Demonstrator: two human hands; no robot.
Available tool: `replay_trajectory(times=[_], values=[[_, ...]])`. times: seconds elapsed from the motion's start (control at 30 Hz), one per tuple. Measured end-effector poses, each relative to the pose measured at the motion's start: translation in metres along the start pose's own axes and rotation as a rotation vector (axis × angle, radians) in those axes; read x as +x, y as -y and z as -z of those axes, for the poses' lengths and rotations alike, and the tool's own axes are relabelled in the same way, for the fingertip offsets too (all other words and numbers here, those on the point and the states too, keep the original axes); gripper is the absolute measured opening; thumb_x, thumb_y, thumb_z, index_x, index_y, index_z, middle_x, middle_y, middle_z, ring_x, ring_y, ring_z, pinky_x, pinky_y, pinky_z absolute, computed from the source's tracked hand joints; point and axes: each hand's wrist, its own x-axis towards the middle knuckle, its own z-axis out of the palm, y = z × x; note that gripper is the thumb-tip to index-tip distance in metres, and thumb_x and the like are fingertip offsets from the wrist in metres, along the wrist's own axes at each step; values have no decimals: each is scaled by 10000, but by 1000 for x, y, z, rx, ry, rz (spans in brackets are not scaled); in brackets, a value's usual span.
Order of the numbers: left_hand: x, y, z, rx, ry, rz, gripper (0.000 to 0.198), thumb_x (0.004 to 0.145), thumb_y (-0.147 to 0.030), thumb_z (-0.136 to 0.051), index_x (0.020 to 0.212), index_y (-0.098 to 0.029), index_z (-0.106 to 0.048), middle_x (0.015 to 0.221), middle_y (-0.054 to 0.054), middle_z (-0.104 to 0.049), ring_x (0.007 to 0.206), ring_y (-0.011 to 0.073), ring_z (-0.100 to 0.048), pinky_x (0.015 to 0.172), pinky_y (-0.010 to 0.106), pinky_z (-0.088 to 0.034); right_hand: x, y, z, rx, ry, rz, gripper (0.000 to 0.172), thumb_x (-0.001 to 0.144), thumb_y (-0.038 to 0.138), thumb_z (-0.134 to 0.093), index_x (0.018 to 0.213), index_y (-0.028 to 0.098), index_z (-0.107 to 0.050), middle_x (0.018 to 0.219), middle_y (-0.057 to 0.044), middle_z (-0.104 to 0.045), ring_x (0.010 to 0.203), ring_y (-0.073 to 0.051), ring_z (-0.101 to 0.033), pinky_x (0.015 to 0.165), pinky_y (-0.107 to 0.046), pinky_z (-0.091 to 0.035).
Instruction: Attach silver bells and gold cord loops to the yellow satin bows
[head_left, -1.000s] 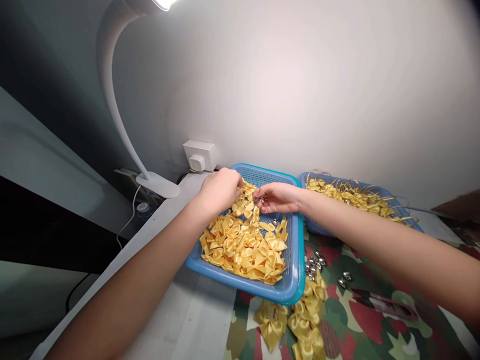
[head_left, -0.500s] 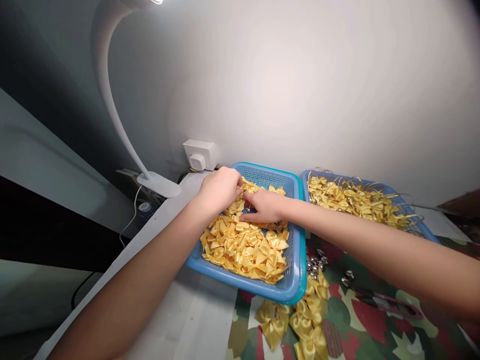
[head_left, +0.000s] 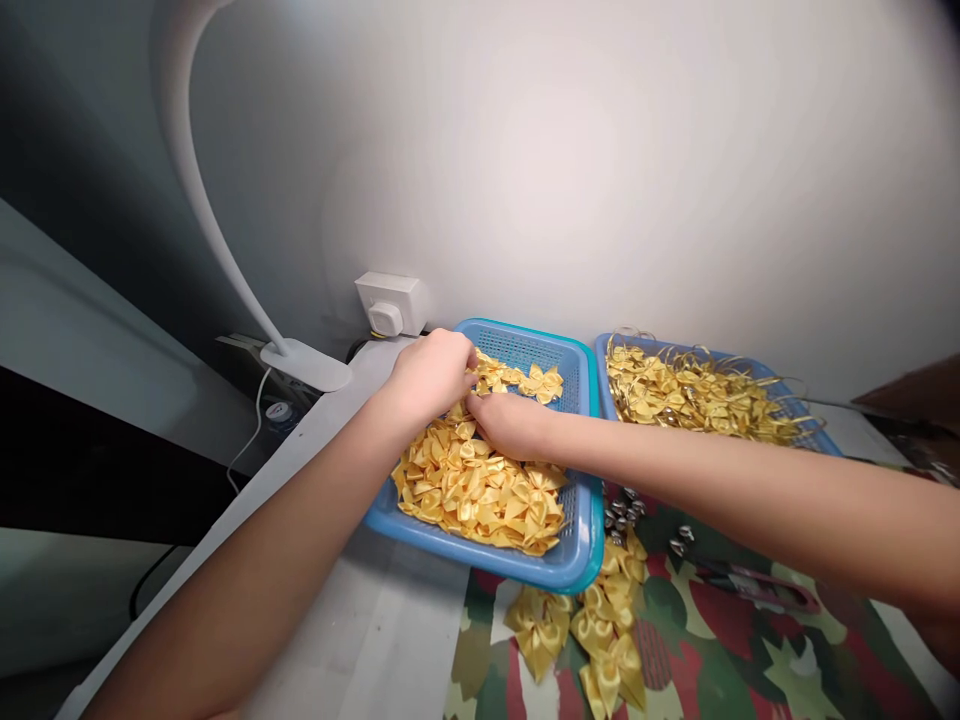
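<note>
A blue plastic basket (head_left: 559, 572) holds many small yellow satin bows (head_left: 480, 490), heaped mostly in its near half. My left hand (head_left: 436, 368) is over the basket's left side, its fingers curled down among the bows; what they hold is hidden. Beside it, my right hand (head_left: 514, 425) reaches in from the right, closed, with fingertips down in the bows near the left fingers. Whatever it grips is out of sight. A few bows (head_left: 544, 383) lie beyond the hands at the far end of the basket.
A second blue basket (head_left: 602, 372) at the right holds yellow bows with gold ties. Larger gold bows (head_left: 611, 640), small silver bells (head_left: 681, 540) and a pink-handled tool (head_left: 772, 590) lie on the camouflage-patterned cloth (head_left: 697, 660). A white lamp (head_left: 307, 365) stands at left by a wall socket (head_left: 390, 300).
My right hand has moved left and closed its fingers, which were spread over the bows before. My left hand stays at the same part of the basket. The view has shifted slightly.
</note>
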Motion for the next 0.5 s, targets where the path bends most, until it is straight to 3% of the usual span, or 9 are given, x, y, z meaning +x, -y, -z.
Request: replay_trajectory(times=[0.27, 0.5], values=[[-2, 0, 2, -3, 8, -4, 246, 831, -235, -575, 1014, -189, -732, 1042, 95, -740, 988, 269, -677, 818, 321, -528, -21, 12, 8, -71, 33, 36, 236, 935, 129, -382, 1115, 110, -534, 1041, -184, -673, 990, -295, -656, 792, -388, -530], [-2, -1, 2, 15, -2, 19, 253, 820, -238, -577, 1018, -211, -733, 1046, 80, -744, 992, 253, -677, 812, 284, -529, -26, 10, 12, -66, 135, 32, 342, 818, 99, -590, 1151, 117, -514, 948, -165, -689, 852, -285, -683, 666, -335, -519]])
